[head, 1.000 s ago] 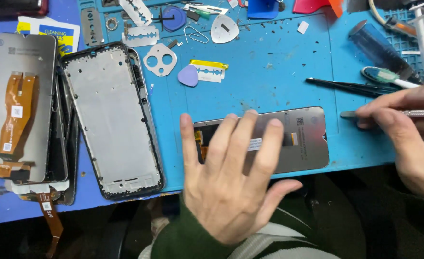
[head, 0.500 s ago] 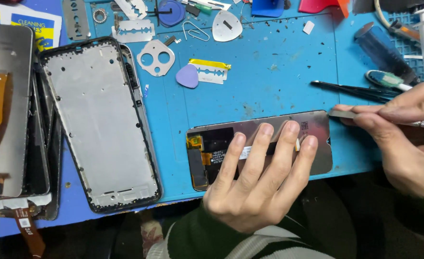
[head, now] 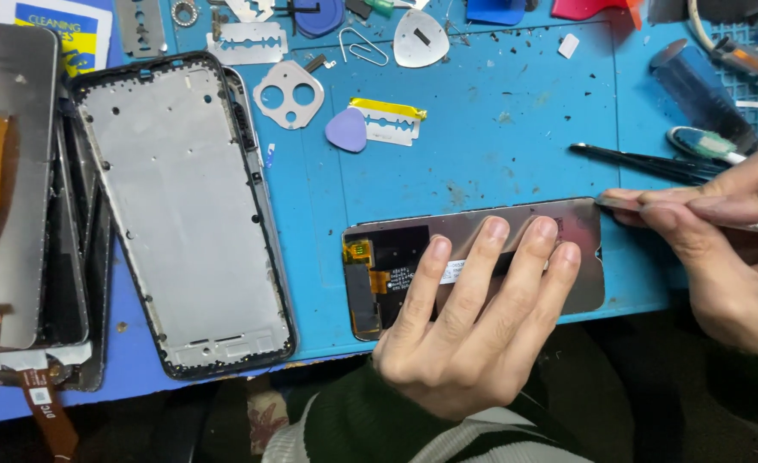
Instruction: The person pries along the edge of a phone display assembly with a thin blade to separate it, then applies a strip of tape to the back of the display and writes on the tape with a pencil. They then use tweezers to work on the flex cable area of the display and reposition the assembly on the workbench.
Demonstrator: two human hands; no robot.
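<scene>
A phone screen panel [head: 413,249] lies face down on the blue mat [head: 499,146] near its front edge, with an orange flex cable at its left end. My left hand [head: 473,326] presses flat on the panel, fingers spread over its middle. My right hand [head: 722,257] grips a thin metal blade tool [head: 619,203], whose tip touches the panel's upper right corner.
A bare phone frame [head: 182,214] lies left of the panel, with further screen panels [head: 10,171] stacked at the far left. Razor blades [head: 387,120], a purple pick [head: 346,130], a camera bezel [head: 289,93], a paper clip and black tweezers [head: 644,161] are scattered behind.
My left hand slid back toward me, uncovering the panel's left end. The blade tip in my right hand came onto the panel's upper right corner. The view shifted slightly.
</scene>
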